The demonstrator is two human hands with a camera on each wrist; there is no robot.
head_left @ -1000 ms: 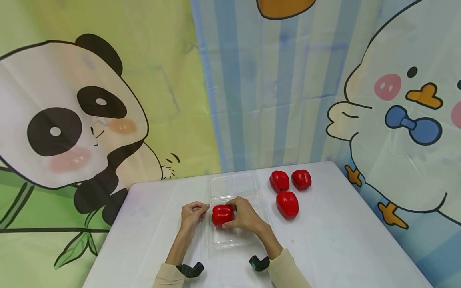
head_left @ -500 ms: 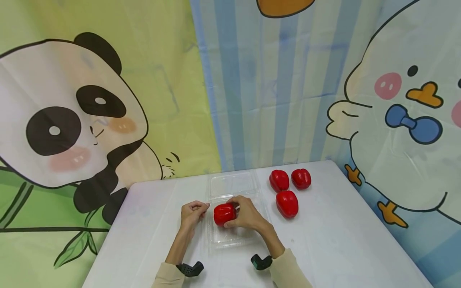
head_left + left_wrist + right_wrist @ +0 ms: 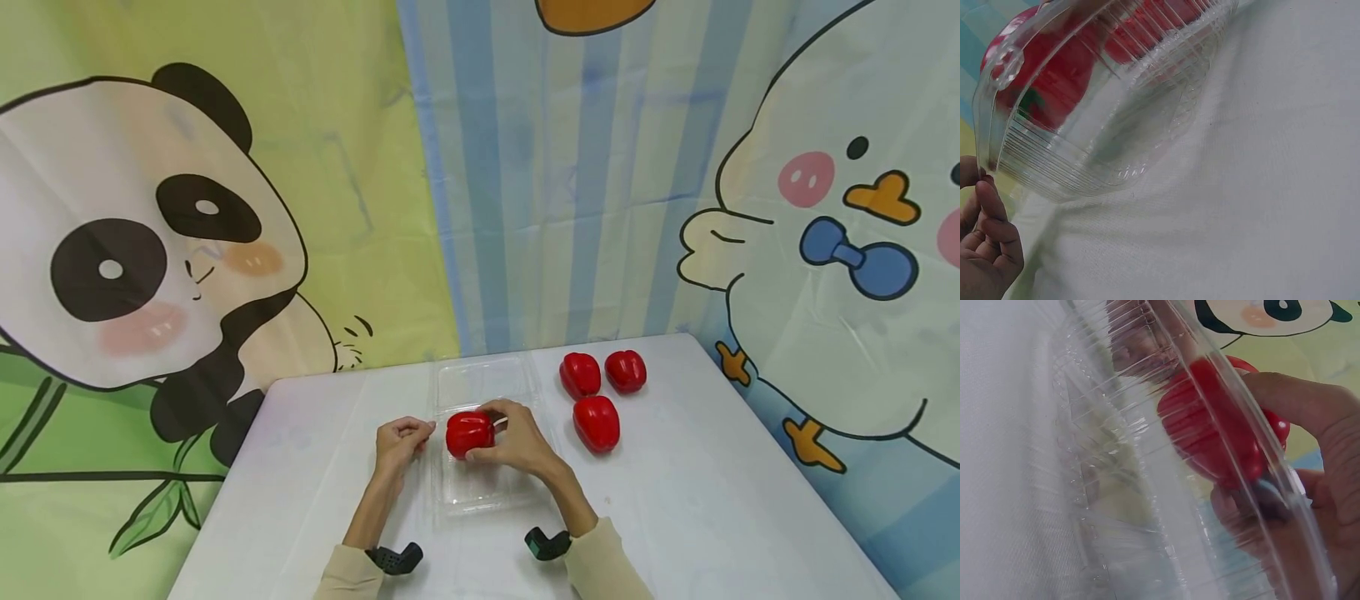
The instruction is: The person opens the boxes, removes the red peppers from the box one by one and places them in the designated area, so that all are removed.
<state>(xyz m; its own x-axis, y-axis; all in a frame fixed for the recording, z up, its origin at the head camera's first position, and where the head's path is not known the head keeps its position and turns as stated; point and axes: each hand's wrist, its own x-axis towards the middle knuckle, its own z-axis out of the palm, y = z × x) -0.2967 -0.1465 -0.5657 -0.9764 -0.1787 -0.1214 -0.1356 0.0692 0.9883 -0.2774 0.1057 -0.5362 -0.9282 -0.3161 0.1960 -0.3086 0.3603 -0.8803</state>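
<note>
A glossy red bell pepper [image 3: 469, 434] is gripped by my right hand [image 3: 519, 440], the thumb at its near side and the fingers at its far side. It is over the front part of a clear plastic clamshell box [image 3: 472, 492], whose lid [image 3: 480, 385] lies folded open at the back. Through the clear wall in the right wrist view, the held pepper [image 3: 1210, 425] shows between thumb and fingers. At the box's left rim is my left hand [image 3: 400, 443]; in the left wrist view its thumb and forefinger pinch the rim's corner.
Several more red bell peppers stand on the white table right of the box: a rear left one [image 3: 580, 375], a rear right one [image 3: 626, 371] and a nearer one [image 3: 597, 424]. A cartoon curtain [image 3: 517, 208] hangs behind the table.
My right hand has shifted the pepper slightly back and to the right over the box. The left hand has stayed at the rim.
</note>
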